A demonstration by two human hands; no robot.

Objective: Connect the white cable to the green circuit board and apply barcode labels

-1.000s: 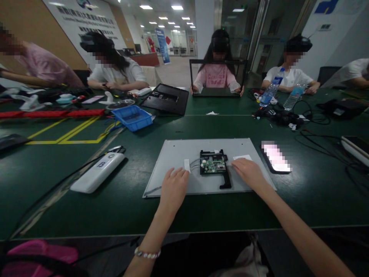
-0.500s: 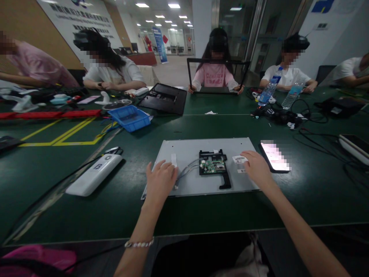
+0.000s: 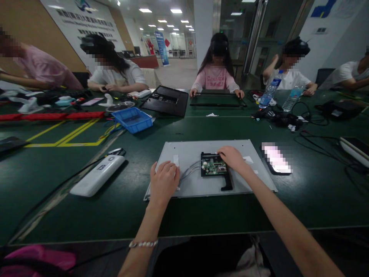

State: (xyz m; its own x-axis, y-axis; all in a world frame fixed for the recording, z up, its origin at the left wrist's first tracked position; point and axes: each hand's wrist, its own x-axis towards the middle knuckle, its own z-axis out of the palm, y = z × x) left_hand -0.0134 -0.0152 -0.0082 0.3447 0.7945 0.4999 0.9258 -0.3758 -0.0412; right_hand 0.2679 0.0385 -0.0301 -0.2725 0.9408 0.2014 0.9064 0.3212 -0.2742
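A flat silver-grey panel (image 3: pixel 187 152) lies on the table in front of me. On it rests a black bracket (image 3: pixel 227 181) that carries a green circuit board (image 3: pixel 213 167); grey wires (image 3: pixel 190 168) run left from the board. My left hand (image 3: pixel 165 179) lies over the panel's left part with its fingers loosely stretched, beside a white strip (image 3: pixel 176 159) and the wire ends. With bent fingers, my right hand (image 3: pixel 233 157) grips the upper right corner of the bracket; the fingertips are partly hidden. White labels (image 3: pixel 248 159) show on the panel right of that hand.
A white power bank (image 3: pixel 98 175) with a cable lies left, a lit phone (image 3: pixel 276 158) right. Beyond are a blue tray (image 3: pixel 132 120), a black cover (image 3: pixel 165 100) and bottles (image 3: pixel 270 90). A person opposite holds a black frame (image 3: pixel 217 104); other people sit alongside.
My right hand has moved left from the panel's labels to the bracket's corner. My left hand stays near the same spot. The person opposite has lowered the black frame to the table.
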